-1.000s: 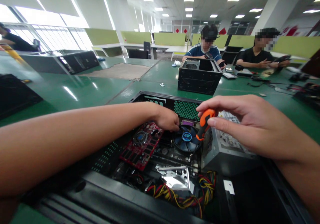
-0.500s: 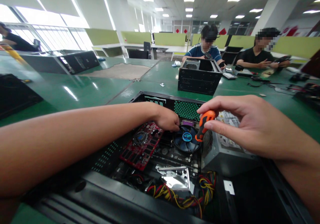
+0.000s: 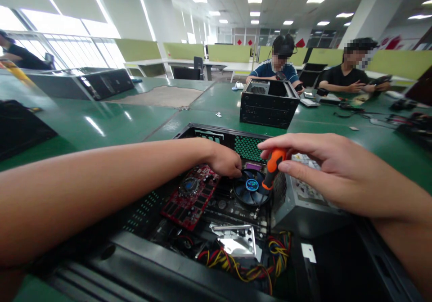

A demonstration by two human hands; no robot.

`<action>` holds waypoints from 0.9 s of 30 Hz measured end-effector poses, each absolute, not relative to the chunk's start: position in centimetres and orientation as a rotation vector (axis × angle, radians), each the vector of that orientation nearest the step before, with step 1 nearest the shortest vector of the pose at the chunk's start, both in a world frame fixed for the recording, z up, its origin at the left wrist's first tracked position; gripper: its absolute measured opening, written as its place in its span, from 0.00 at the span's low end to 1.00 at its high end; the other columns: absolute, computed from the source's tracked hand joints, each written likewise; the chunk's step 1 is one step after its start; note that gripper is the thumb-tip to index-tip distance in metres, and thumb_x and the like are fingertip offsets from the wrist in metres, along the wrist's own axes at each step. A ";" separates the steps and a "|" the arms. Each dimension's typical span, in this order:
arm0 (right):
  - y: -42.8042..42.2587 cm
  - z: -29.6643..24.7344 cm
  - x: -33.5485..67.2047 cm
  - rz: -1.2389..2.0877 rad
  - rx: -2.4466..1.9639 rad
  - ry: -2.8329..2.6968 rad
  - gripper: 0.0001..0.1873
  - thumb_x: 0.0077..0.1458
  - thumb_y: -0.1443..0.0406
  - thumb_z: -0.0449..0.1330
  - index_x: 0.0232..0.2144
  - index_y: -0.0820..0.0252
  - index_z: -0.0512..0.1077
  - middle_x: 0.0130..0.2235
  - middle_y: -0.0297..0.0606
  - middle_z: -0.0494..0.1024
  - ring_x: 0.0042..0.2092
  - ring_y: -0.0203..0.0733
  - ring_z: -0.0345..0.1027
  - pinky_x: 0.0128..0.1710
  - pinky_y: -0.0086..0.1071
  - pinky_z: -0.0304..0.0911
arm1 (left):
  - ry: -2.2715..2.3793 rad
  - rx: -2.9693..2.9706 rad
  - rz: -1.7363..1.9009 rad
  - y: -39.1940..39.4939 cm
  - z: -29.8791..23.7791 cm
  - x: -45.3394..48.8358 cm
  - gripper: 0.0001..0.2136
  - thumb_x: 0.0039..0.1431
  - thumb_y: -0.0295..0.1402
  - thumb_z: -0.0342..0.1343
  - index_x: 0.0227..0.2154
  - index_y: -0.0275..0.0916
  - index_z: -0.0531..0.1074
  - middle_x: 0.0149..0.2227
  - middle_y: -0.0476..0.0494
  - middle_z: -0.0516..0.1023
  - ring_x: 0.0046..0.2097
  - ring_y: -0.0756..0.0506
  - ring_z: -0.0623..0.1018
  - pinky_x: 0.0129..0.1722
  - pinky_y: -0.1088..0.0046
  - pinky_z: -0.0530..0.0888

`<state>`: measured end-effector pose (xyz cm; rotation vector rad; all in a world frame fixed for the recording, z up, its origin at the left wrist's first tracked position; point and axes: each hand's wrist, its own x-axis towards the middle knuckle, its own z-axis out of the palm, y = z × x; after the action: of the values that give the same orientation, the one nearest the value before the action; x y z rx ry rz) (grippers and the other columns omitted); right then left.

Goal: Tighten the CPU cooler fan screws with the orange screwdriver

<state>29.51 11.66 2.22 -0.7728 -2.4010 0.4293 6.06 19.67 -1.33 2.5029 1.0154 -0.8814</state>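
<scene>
An open black computer case [image 3: 216, 135] lies on the green table in front of me. My right hand [image 3: 324, 167] pinches the orange handle of a screwdriver [image 3: 272, 167] between thumb and fingers, its shaft pointing down beside the blue CPU fan [image 3: 251, 187]. Reaching across into the case, my left hand [image 3: 224, 160] has its fingers curled at the fan's upper left edge; what they grip is hidden. A red graphics card [image 3: 191, 196] sits left of the fan. The grey power supply [image 3: 303, 198] lies under my right hand.
Yellow and red cables [image 3: 256, 259] bunch at the case's near side. Another black case [image 3: 269, 103] stands farther back on the table. Two people sit behind it at the far edge. Flat black cases [image 3: 101, 83] lie at the left.
My right hand's fingers have shifted slightly left around the screwdriver handle, which has tilted a little. My left hand stays at the fan.
</scene>
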 end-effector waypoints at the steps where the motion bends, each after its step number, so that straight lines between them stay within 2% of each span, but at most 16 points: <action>1: 11.8 2.1 29.6 0.442 -0.798 -2.366 0.20 0.67 0.65 0.58 0.58 0.51 0.76 0.55 0.36 0.84 0.53 0.49 0.79 0.51 0.41 0.72 | 1.020 2.502 -0.887 19.6 -1.3 6.1 0.18 0.73 0.35 0.46 0.42 0.34 0.82 0.42 0.39 0.84 0.38 0.44 0.77 0.37 0.71 0.68; 5: 12.3 2.0 29.9 0.303 -0.956 -2.151 0.16 0.66 0.65 0.58 0.54 0.50 0.76 0.48 0.36 0.84 0.46 0.50 0.78 0.45 0.42 0.71 | 1.039 2.520 -0.898 19.5 -1.2 6.2 0.18 0.73 0.35 0.47 0.42 0.34 0.82 0.42 0.38 0.84 0.38 0.44 0.76 0.36 0.70 0.68; 9: 12.6 2.0 29.9 0.056 -1.037 -2.140 0.13 0.64 0.66 0.58 0.48 0.54 0.77 0.43 0.39 0.84 0.42 0.51 0.77 0.44 0.43 0.69 | 1.019 2.541 -0.889 19.5 -1.2 6.2 0.18 0.73 0.34 0.47 0.41 0.33 0.83 0.42 0.37 0.85 0.37 0.44 0.76 0.37 0.71 0.68; 15: 12.4 1.9 29.6 0.058 -1.003 -2.260 0.13 0.66 0.67 0.55 0.48 0.58 0.77 0.44 0.41 0.84 0.43 0.49 0.78 0.43 0.41 0.69 | 1.055 2.516 -0.884 19.4 -1.1 6.2 0.17 0.72 0.34 0.48 0.39 0.36 0.83 0.40 0.41 0.85 0.36 0.45 0.76 0.37 0.71 0.68; 27: 12.6 1.9 29.5 0.083 -0.994 -2.328 0.14 0.66 0.68 0.55 0.48 0.58 0.78 0.44 0.40 0.84 0.42 0.47 0.78 0.43 0.40 0.69 | 1.040 2.519 -0.895 19.5 -1.2 6.1 0.17 0.72 0.34 0.47 0.41 0.34 0.83 0.41 0.39 0.85 0.37 0.44 0.76 0.37 0.71 0.68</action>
<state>29.47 12.56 1.88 -0.9939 -2.3284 0.0832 6.15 19.55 -1.22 2.5189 1.0401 -0.8952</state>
